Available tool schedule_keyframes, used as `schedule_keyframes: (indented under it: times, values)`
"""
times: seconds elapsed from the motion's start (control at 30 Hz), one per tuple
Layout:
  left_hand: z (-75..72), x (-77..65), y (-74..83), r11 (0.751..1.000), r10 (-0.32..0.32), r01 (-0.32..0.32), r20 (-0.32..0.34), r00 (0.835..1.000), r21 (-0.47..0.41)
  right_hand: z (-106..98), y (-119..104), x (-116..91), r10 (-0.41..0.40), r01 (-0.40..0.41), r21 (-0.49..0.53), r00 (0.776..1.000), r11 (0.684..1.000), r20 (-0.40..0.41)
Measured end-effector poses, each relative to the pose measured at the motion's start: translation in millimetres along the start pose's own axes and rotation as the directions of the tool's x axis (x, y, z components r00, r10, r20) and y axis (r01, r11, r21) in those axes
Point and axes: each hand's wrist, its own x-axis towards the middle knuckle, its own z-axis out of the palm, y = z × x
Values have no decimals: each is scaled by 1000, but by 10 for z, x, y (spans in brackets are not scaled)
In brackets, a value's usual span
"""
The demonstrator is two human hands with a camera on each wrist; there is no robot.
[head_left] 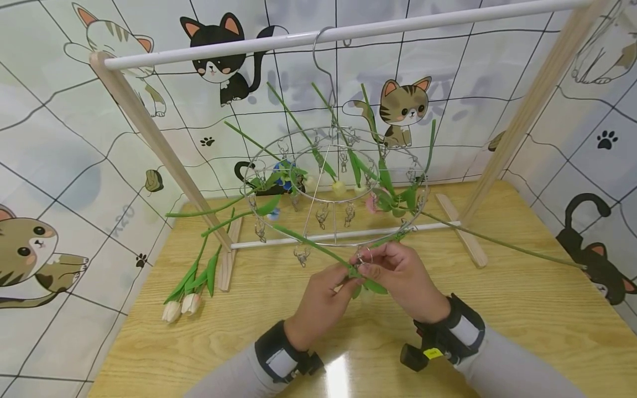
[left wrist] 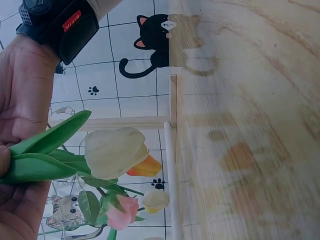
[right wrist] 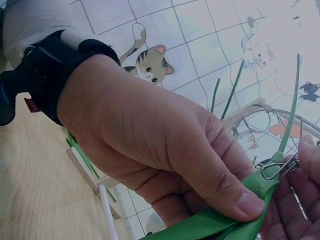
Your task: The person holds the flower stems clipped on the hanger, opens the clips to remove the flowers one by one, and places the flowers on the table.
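White tulip (left wrist: 116, 152), pinched at the stem in curled fingers of left hand (head_left: 323, 298) and right hand (head_left: 409, 282), at a clip (right wrist: 289, 166) near wire hanger (head_left: 335, 245); hung flowers (head_left: 340, 189) beyond; two loose tulips (head_left: 191, 304) leftward, beside wooden stand (head_left: 226, 271); wood-grain table (head_left: 239, 326); cat-print wall (head_left: 298, 66)

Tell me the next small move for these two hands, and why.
I would probably seat the clip firmly on the stem of the white tulip. The clip lies against the stem where the leaves begin, the left hand and right hand both hold the tulip near there, and other flowers already hang from the round hanger; whether the clip grips yet is unclear.
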Motion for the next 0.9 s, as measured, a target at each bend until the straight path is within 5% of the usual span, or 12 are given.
schedule_keyframes:
  times: [0.63, 0.9]
  values:
    - [4, 10, 6, 999, -33, 34, 23, 999, -18, -3, 36, 25, -133, 129, 62, 989, 990, 65]
    - [11, -3, -19, 1000, -22, 22, 22, 1000, -17, -7, 44, 34, -129, 125, 62, 990, 990, 59]
